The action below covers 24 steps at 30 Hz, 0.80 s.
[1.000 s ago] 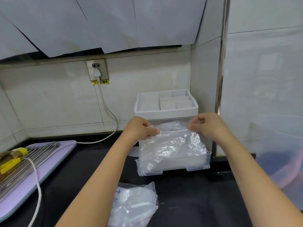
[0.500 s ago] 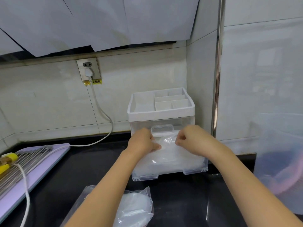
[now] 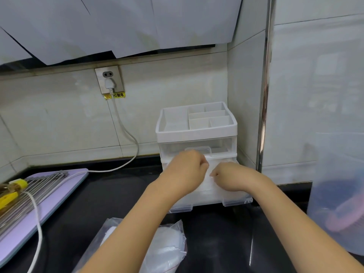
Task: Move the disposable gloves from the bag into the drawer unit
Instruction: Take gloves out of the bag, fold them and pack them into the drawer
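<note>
A pile of gloves (image 3: 209, 184) lay in the pulled-out bottom drawer (image 3: 237, 200) of the drawer unit (image 3: 197, 133), so that part looked nearly done. The left hand (image 3: 187, 171) and right hand (image 3: 235, 177) were close together over it, fingers curled, pinching the gloves down. The bag (image 3: 170, 247) on the counter (image 3: 118, 203) had white stuff inside, maybe more to move.

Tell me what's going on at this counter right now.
A person is working at the white drawer unit in the corner of the black counter. Its lower drawer is pulled out. The left hand and right hand, fingers curled, hold a wad of clear disposable gloves down in it. The upper drawer is shut. A plastic bag with more white material inside lies on the counter nearer the person.
</note>
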Tool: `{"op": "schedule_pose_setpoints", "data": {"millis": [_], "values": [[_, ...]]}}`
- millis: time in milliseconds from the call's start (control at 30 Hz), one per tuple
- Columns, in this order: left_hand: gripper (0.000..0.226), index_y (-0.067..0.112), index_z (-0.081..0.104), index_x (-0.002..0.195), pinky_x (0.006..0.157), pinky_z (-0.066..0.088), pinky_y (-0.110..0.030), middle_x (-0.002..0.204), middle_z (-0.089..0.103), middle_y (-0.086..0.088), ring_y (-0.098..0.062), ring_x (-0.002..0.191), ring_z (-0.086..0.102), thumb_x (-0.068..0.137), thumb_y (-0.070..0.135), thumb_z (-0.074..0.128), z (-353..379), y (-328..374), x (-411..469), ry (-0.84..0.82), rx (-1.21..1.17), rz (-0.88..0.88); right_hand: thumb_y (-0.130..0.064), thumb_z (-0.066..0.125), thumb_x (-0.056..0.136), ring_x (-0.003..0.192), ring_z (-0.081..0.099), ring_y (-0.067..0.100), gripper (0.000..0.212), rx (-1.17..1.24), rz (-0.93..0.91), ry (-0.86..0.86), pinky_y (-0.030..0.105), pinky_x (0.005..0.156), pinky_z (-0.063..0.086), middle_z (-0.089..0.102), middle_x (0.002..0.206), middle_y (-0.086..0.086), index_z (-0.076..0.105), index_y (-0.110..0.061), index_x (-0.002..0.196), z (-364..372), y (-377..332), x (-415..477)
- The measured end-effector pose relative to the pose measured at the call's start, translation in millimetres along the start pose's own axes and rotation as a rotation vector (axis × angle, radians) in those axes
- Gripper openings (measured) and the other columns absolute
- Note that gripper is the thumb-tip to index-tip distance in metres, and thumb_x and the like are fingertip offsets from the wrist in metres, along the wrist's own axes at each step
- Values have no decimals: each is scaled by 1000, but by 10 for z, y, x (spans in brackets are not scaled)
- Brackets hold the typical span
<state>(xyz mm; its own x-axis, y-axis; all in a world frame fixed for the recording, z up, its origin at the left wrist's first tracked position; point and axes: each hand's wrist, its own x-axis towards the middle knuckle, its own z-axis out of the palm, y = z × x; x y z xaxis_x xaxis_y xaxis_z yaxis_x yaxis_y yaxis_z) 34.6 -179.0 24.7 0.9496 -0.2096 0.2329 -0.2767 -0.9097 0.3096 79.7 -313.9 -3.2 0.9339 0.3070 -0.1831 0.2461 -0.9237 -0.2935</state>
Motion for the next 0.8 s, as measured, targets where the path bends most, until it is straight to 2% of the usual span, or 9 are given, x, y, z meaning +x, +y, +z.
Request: {"op": "schedule_pose_setpoints", "data": {"millis": [100,167,233,300,400,567,633,700,800], "values": [[31,7,62,113,97,43,-35,126,60,-12,-27,115,54,100,18,36,211,-73,145,-295,-32,-74,-4,32,94,118,54,27,42,21,-15,-30,36,100,45,57,131,12,56,-5,129,-6,-1,-35],[31,9,57,119,103,39,-36,133,55,-10,-25,121,50,101,21,36,303,-139,209,-405,-96,-109,-4,33,93,99,59,25,39,33,-53,-50,30,82,49,63,113,11,60,-4,121,-2,-2,-41],[37,14,51,133,108,35,-37,137,52,-5,-23,126,47,100,20,36,355,-189,241,-493,-129,-126,-6,34,93,74,50,20,30,33,-68,-74,25,61,38,57,87,6,62,-4,104,19,-17,-31],[38,13,50,134,105,36,-36,137,52,-5,-24,125,47,99,15,36,364,-232,278,-542,-45,-157,-14,36,97,82,54,19,28,30,-76,-90,25,70,44,60,93,5,63,-6,102,27,-40,-34],[33,8,51,126,87,40,-30,127,54,-5,-23,106,51,98,25,42,345,-287,328,-521,85,-248,-14,36,98,119,52,23,36,34,-56,-97,34,103,41,58,130,6,62,-10,123,-12,-44,-70],[47,7,57,118,73,42,-27,104,58,-6,-20,87,53,86,41,65,375,-373,366,-428,94,-344,-5,32,95,124,50,29,40,49,25,-47,37,103,41,54,133,15,56,-1,127,-4,-6,-28],[45,8,59,114,71,43,-27,96,58,-4,-20,83,53,83,39,68,371,-379,388,-430,67,-356,-4,32,94,116,55,29,40,64,61,-18,34,96,45,56,131,17,56,0,126,18,-15,-15],[42,9,58,115,73,43,-27,95,56,-3,-20,84,52,84,35,69,330,-357,384,-429,60,-346,-1,32,93,93,54,24,38,71,74,-15,27,75,44,58,125,19,57,4,122,24,-32,-11],[48,10,50,127,79,43,-27,116,58,-6,-20,94,51,86,27,69,263,-352,342,-423,92,-311,0,32,93,74,43,17,28,49,100,-29,22,58,33,57,93,11,60,1,97,18,-40,-21]]}}
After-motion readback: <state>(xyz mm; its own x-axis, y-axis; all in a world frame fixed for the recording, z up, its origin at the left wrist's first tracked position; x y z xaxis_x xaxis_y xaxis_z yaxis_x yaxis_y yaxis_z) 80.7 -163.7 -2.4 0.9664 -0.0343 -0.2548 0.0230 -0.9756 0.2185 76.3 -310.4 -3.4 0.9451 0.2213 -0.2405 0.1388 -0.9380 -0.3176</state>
